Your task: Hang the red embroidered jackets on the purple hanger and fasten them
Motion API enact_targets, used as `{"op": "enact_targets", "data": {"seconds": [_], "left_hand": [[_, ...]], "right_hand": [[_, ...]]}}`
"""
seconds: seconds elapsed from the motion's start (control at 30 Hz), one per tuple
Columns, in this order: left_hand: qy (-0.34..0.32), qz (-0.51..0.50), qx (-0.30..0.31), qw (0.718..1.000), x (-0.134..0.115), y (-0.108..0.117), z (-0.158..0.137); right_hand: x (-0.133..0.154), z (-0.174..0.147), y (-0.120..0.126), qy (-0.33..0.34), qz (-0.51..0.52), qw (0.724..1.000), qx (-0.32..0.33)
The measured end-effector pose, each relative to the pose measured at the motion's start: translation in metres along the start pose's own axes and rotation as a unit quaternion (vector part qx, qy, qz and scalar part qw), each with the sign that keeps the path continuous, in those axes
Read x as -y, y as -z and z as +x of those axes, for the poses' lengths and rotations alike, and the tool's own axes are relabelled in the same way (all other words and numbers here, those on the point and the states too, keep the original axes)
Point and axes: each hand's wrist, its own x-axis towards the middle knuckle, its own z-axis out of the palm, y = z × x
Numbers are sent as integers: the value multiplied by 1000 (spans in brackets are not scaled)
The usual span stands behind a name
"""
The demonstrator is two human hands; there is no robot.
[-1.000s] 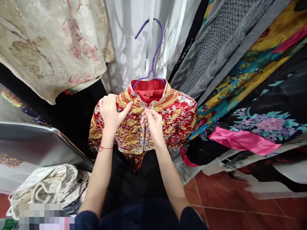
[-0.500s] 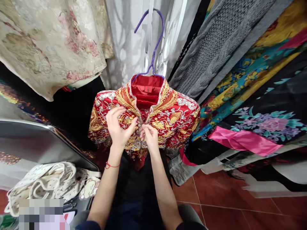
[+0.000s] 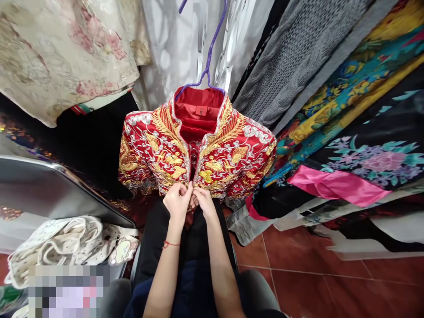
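Note:
A red jacket [image 3: 241, 154] with gold and silver embroidery hangs in front of me on a purple hanger [image 3: 212, 48]. Its collar stands up, and a small red size label [image 3: 201, 111] shows inside the neck. The front edges are parted at the chest. Low on that front opening, my left hand [image 3: 178, 199] pinches the left front edge, with a red string bracelet on its wrist. Right beside it, my right hand [image 3: 202, 202] pinches the other front edge, fingers closed. Whatever fastener lies between the fingertips is hidden.
Grey knitwear [image 3: 281, 57] and a black floral garment with a pink band [image 3: 338, 185] hang at right. A cream floral garment [image 3: 73, 57] hangs upper left. Below it, a dotted white cloth bag [image 3: 62, 247] lies by a metal-framed chair back [image 3: 66, 185]. Red floor tiles [image 3: 298, 274] show lower right.
My left hand, open and raised over the chest before, has come down and closed on the front edge. My right hand has moved lower along the opening. The collar gap looks wider.

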Motion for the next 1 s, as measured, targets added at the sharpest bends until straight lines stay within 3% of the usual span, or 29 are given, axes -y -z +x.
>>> {"op": "enact_targets", "data": {"seconds": [0.2,0.3,0.57,0.73,0.9,1.0], "left_hand": [[82,-11,117,990,8,-10,-6],[87,-13,132,987,7,-9,-6],[34,-34,125,991,18,4,-3],[1,-65,102,993,30,9,-1],[-22,-191,82,978,34,18,1],[38,-294,9,955,35,37,8]], "right_hand": [[-8,0,12,-31,-16,999,14],[-10,2,12,-34,-20,999,11],[-20,5,11,-57,-54,997,27],[-43,11,11,-103,-100,990,5],[-72,18,14,-159,-174,971,-42],[-82,21,18,-194,-227,952,-62]]}}
